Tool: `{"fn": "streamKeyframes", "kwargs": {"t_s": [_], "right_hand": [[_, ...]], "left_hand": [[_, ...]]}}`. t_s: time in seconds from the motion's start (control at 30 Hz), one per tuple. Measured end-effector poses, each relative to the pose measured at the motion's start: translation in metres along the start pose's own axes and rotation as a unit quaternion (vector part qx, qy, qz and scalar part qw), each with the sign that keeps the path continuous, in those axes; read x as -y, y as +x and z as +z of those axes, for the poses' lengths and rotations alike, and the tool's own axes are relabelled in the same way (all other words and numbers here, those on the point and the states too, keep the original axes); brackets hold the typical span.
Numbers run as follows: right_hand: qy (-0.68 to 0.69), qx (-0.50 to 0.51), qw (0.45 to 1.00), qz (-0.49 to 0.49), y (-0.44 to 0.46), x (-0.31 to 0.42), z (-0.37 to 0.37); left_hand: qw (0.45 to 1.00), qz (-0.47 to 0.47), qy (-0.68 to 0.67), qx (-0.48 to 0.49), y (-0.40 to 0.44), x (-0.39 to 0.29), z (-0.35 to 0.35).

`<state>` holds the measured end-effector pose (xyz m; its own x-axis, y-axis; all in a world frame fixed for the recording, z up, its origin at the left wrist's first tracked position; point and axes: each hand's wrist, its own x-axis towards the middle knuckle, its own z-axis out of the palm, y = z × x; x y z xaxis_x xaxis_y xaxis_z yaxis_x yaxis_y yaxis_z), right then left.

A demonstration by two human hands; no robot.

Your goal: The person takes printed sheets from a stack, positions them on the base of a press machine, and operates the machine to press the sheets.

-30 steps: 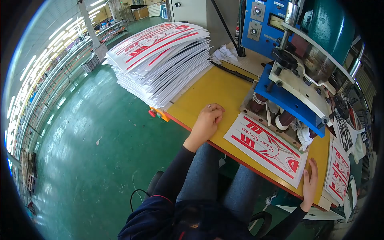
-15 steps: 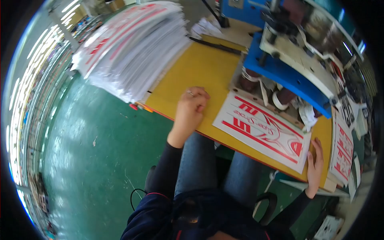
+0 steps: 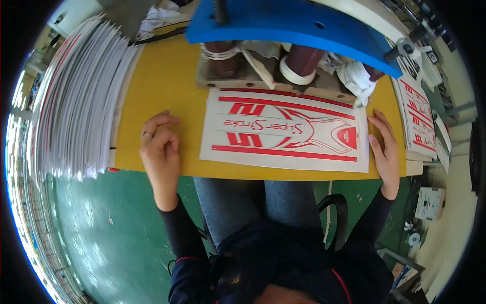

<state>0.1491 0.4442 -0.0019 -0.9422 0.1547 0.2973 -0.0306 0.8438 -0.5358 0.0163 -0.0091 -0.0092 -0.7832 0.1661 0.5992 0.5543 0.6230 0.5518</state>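
Note:
A white sheet with red "Super Stroke" print (image 3: 314,161) lies flat on the yellow tabletop (image 3: 167,66), its far edge against the metal block of a press. My right hand (image 3: 386,152) rests at the sheet's right edge, fingers stretched out and thumb close to the paper. Left of the sheet, my left hand (image 3: 161,152) hovers over or rests on the tabletop; which one is unclear. It wears a ring, and its loosely bent fingers are apart with nothing in them.
At the left stands a tall stack of white sheets (image 3: 81,101). The press's blue plate (image 3: 283,23) overhangs the back, above dark rollers and a metal block (image 3: 243,81). Several red-printed sheets (image 3: 417,116) lie at the right. A black chair arm (image 3: 341,218) is below the table.
My view has turned, so the table now lies level and the press is nearer. My left hand has gone from closed to loosely open. The sheet stays beside the press.

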Motion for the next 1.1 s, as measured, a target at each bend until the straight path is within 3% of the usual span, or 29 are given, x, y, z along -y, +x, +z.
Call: {"fn": "streamKeyframes", "kwargs": {"t_s": [0.13,0.23,0.33,0.37,0.43,0.53,0.67,0.83,0.93,1.1], "right_hand": [[0.037,-0.016,0.999,0.009,0.000,0.010,-0.005],[0.112,-0.026,0.992,0.044,-0.013,0.016,-0.014],[0.056,0.058,0.995,-0.056,-0.029,0.019,-0.023],[0.080,0.050,0.996,-0.006,-0.034,0.021,-0.019],[0.043,0.034,0.998,-0.019,-0.032,0.020,-0.020],[-0.037,0.025,0.998,-0.037,-0.019,0.022,-0.020],[-0.101,-0.011,0.995,-0.006,0.013,0.018,-0.001],[-0.030,-0.013,0.999,-0.002,0.014,0.012,0.005],[-0.044,-0.021,0.999,-0.020,0.014,0.014,0.002],[-0.002,-0.033,0.999,0.000,0.015,0.013,0.004]], "left_hand": [[0.999,0.035,0.020,0.015,0.000,0.004,-0.002],[0.998,-0.030,0.015,0.058,-0.005,-0.005,-0.006],[0.983,-0.032,-0.038,0.177,-0.018,-0.020,-0.016],[0.981,-0.010,-0.003,0.196,-0.019,-0.024,-0.018],[0.969,0.031,0.072,0.233,-0.017,-0.032,-0.020],[0.950,0.060,0.197,0.236,0.000,-0.041,-0.019],[0.958,0.042,0.164,0.233,0.019,-0.031,0.005],[0.968,0.029,0.162,0.191,0.017,-0.024,0.018],[0.964,0.078,0.176,0.185,0.014,-0.021,0.008],[0.971,0.035,0.160,0.177,0.015,-0.027,0.018]]}}
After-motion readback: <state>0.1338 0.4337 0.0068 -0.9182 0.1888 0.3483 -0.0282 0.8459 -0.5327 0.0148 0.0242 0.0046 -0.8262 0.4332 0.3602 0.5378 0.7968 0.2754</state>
